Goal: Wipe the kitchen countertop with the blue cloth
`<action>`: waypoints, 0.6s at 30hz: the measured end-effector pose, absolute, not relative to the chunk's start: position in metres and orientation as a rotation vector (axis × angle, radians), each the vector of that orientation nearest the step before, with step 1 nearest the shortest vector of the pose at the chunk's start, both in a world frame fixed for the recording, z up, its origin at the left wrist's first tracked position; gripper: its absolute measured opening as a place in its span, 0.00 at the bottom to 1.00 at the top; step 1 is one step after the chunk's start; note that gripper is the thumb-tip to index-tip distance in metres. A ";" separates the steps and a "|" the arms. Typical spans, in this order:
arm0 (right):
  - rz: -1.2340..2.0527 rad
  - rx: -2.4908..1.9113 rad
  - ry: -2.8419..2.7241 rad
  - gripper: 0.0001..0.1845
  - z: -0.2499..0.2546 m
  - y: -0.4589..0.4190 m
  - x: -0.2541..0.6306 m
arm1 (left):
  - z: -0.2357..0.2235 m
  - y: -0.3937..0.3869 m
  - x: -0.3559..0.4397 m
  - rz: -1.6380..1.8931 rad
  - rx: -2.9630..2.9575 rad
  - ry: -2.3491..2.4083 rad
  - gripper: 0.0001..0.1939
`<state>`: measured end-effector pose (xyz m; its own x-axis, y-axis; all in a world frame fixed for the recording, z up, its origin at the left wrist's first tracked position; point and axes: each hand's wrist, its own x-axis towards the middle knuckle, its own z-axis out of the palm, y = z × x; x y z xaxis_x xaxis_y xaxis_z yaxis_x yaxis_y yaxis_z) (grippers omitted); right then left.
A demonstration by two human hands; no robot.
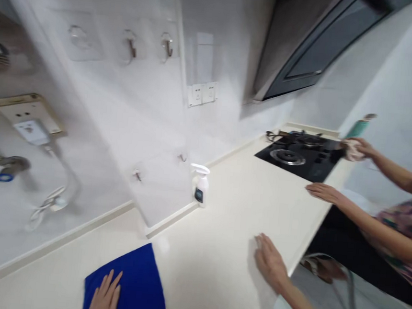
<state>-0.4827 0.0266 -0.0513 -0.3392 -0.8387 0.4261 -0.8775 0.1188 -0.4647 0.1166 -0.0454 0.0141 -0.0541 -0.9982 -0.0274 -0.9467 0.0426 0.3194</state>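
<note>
My left hand [105,295] lies flat, fingers spread, on a blue cloth [137,283] spread on the cream countertop [221,232] at the bottom of the view. My right hand [270,262] rests palm down on the bare counter near its front edge and holds nothing. A white spray bottle [201,185] stands upright by the wall, beyond both hands and apart from them.
Another person in a patterned top stands at the right. One of their hands [323,191] is flat on the counter; the other [356,148] holds a cloth at the black gas hob [299,155]. A range hood [316,48], wall hooks [131,46] and sockets [202,94] are above.
</note>
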 end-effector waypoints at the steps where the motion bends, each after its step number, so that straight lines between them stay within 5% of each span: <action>1: 0.999 1.720 -2.300 0.30 -0.060 0.025 -0.488 | 0.019 -0.043 0.101 -0.272 2.117 -1.968 0.31; 7: 0.760 1.710 -2.136 0.36 -0.089 0.026 -0.484 | 0.016 -0.032 0.011 0.000 2.163 -1.995 0.26; 18: 0.641 1.719 -2.170 0.35 -0.068 0.036 -0.483 | 0.026 -0.059 0.037 0.065 2.401 -1.902 0.27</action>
<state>-0.4829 0.0360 -0.0678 -0.2398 -0.8365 0.4928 -0.9700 0.1851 -0.1577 0.0366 -0.0587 0.0258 0.2295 -0.9699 0.0812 -0.9732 -0.2274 0.0347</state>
